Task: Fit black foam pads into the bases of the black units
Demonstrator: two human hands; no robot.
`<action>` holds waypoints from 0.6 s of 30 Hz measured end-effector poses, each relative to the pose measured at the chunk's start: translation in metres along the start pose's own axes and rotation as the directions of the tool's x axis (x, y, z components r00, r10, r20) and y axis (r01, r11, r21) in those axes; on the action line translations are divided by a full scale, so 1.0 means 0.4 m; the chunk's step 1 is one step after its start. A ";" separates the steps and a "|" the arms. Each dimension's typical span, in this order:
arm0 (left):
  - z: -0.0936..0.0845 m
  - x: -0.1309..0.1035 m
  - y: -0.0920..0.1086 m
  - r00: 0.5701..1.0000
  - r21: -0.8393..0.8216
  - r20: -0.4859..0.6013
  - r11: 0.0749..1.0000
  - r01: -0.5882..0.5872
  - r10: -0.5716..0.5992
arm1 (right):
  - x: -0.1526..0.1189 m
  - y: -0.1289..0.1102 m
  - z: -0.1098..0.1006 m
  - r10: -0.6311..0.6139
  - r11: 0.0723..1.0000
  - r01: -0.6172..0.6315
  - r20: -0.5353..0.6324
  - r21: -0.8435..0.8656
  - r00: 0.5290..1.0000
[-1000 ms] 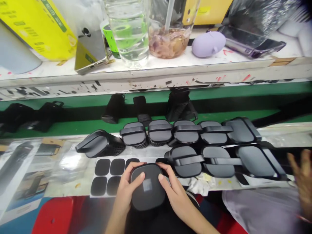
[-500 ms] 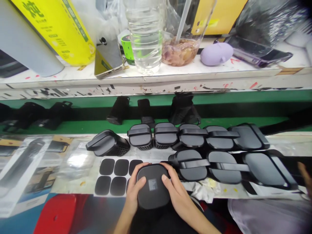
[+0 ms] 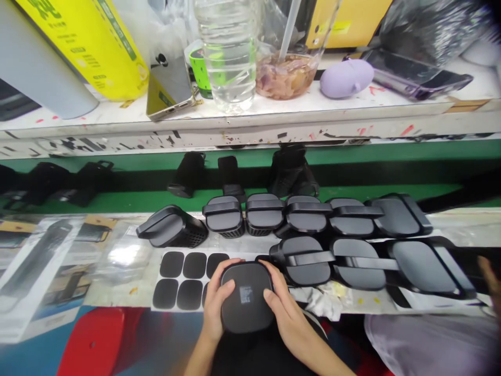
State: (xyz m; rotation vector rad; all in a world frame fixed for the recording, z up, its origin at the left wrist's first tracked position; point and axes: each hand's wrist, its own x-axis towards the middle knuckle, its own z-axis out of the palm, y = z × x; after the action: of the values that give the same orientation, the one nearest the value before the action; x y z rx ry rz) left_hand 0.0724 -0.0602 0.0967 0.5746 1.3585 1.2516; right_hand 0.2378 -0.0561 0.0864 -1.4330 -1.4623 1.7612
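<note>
Between my two hands is a dark, rounded-square device [image 3: 246,308], its flat face with a small pale label turned up toward me. My left hand [image 3: 219,297] grips its left side, thumb on the face and fingers round the far edge. My right hand [image 3: 284,308] holds the right side the same way. Just left of it lies a white sheet of black rounded-square pads [image 3: 190,280], partly covered by the device. Beyond my hands stand two rows of similar black devices with grey tops and handles [image 3: 265,211].
A shelf above [image 3: 235,122] bears a water bottle [image 3: 230,62], a cup with a straw, a purple case [image 3: 346,78] and phones. Crumpled white paper [image 3: 323,303] lies right of my hands. A red stool [image 3: 92,342] is at lower left. Another person's hand [image 3: 489,279] shows at the right edge.
The view has shifted slightly, so the shelf and devices sit a little higher. My right thumb has moved slightly down and outward on the held device; both hands keep their hold.
</note>
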 end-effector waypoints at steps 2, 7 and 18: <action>-0.001 0.002 -0.001 1.000 -0.002 -0.007 1.000 -0.008 0.008 | 0.005 -0.005 0.004 0.002 1.000 -0.002 -0.008 -0.003 1.000; 0.001 0.007 0.002 1.000 -0.017 0.003 1.000 0.003 -0.003 | 0.006 -0.001 -0.010 -0.021 0.999 0.019 0.038 0.034 0.999; 0.007 -0.001 -0.022 0.996 0.018 -0.092 1.000 -0.019 0.020 | -0.053 -0.019 -0.017 -0.448 0.705 0.201 -0.207 -0.680 0.870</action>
State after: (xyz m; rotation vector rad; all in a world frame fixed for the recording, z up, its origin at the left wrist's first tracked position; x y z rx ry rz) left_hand 0.0781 -0.0625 0.0896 0.5487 1.4445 1.2970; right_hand 0.2498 -0.0677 0.1028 -1.5493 -2.0537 0.7238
